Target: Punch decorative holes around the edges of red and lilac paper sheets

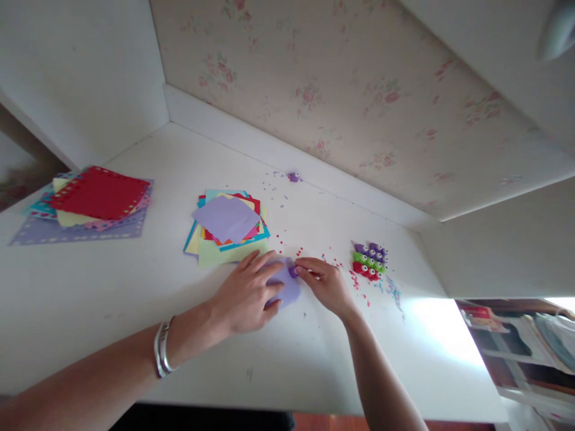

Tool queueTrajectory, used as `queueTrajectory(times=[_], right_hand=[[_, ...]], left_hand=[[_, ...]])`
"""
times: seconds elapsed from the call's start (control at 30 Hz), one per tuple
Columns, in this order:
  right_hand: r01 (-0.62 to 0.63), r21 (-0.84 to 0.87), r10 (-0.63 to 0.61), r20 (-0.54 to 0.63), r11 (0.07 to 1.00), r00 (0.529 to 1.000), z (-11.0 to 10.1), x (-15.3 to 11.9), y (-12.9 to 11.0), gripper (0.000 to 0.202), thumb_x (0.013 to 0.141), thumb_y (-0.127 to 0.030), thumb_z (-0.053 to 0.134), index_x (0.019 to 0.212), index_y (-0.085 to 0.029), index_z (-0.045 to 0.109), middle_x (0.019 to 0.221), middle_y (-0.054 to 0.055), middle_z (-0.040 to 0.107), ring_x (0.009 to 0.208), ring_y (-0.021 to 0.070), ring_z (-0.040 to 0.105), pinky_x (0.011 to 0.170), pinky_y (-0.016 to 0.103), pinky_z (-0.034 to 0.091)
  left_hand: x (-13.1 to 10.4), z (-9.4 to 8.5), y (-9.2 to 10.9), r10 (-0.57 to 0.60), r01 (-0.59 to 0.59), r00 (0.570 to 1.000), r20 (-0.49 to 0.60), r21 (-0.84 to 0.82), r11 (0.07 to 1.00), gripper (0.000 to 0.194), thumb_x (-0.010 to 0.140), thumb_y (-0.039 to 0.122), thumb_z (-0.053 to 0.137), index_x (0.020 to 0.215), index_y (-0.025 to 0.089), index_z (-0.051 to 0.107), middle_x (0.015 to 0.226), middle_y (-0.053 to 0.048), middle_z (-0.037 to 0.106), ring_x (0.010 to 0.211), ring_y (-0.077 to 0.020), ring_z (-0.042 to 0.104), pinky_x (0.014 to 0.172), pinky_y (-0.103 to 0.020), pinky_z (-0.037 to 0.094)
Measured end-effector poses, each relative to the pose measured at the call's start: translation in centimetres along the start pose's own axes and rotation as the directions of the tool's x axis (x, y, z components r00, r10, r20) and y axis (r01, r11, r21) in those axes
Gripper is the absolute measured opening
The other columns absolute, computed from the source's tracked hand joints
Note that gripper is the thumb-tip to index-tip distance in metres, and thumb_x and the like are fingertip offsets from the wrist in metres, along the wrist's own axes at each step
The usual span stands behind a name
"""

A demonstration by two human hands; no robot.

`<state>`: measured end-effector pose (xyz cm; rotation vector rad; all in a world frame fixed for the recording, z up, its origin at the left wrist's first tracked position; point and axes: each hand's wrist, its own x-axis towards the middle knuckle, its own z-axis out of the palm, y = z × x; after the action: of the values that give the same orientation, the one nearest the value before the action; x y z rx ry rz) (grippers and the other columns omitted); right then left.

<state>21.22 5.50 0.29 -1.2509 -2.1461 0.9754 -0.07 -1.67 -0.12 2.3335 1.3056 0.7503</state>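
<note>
A sheet of lilac paper (pixel 291 291) lies on the white table, partly under my left hand (pixel 251 290). That hand is flat with its fingers spread, pressing the sheet down. At the sheet's upper right edge, my right hand (pixel 321 280) pinches a small purple paper punch (pixel 292 271), largely hidden by the thumb and fingers. Just beyond my left fingertips is a loose pile of coloured paper (pixel 227 220), with a lilac piece on top. Red confetti bits (pixel 299 251) are scattered near my right hand.
At left sits a stack of sheets with hole-punched edges (pixel 101 194), red uppermost. Small purple, green and red figures with eyes (pixel 371 261) stand grouped at right, beside blue and red confetti. One purple figure (pixel 293 177) is near the back wall, by lilac bits.
</note>
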Motion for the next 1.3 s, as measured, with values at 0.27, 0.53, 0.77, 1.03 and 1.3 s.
queueTrajectory(times=[0.27,0.53,0.77,1.03,1.3], right_hand=[[-0.07,-0.046,0.071,0.03,0.996,0.997,-0.3,0.3,-0.1,0.021,0.086,-0.037,0.058,0.096,-0.028,0.074,0.099,0.002,0.073,0.09,0.0207,0.068,0.078,0.033,0.054],[-0.101,-0.092,0.11,0.088,0.991,0.99,-0.7,0.6,-1.1,0.019,0.087,-0.036,0.057,0.093,-0.029,0.074,0.1,0.0,0.073,0.091,0.0188,0.067,0.079,0.03,0.053],[-0.141,-0.081,0.148,0.092,0.987,0.985,-0.5,0.7,-0.6,0.018,0.085,-0.038,0.061,0.093,-0.03,0.075,0.099,-0.001,0.073,0.089,0.0186,0.068,0.081,0.031,0.053],[-0.163,-0.032,0.166,0.146,0.986,0.975,-0.9,1.0,-0.1,0.019,0.084,-0.038,0.062,0.094,-0.03,0.075,0.103,0.001,0.072,0.094,0.0194,0.067,0.082,0.032,0.054],[-0.212,-0.03,0.214,0.187,0.977,0.959,-1.0,1.4,-0.4,0.019,0.082,-0.039,0.063,0.091,-0.028,0.075,0.101,0.002,0.072,0.093,0.0198,0.067,0.083,0.033,0.053]], left_hand=[[-0.7,1.1,0.0,-0.004,-0.003,0.995,0.1,0.065,0.998,0.037,0.085,0.044,0.056,0.118,0.028,0.063,0.133,-0.007,0.053,0.13,-0.0308,0.038,0.113,-0.053,0.012],[-1.0,2.1,0.1,0.014,-0.022,0.997,0.082,0.1,0.995,0.04,0.088,0.048,0.05,0.119,0.025,0.06,0.135,-0.008,0.05,0.13,-0.0256,0.039,0.115,-0.047,0.012],[-1.1,2.2,0.0,0.026,-0.029,0.999,0.047,0.08,0.996,0.038,0.087,0.046,0.052,0.118,0.025,0.061,0.135,-0.007,0.05,0.129,-0.0264,0.04,0.113,-0.047,0.019],[-1.1,2.2,0.0,0.02,-0.024,0.998,0.055,0.082,0.996,0.039,0.086,0.045,0.054,0.118,0.024,0.06,0.134,-0.008,0.05,0.129,-0.0268,0.039,0.112,-0.046,0.022],[-1.1,2.1,0.0,0.025,-0.03,0.998,0.061,0.082,0.996,0.039,0.087,0.047,0.052,0.116,0.023,0.061,0.133,-0.009,0.05,0.128,-0.0265,0.039,0.112,-0.046,0.021]])
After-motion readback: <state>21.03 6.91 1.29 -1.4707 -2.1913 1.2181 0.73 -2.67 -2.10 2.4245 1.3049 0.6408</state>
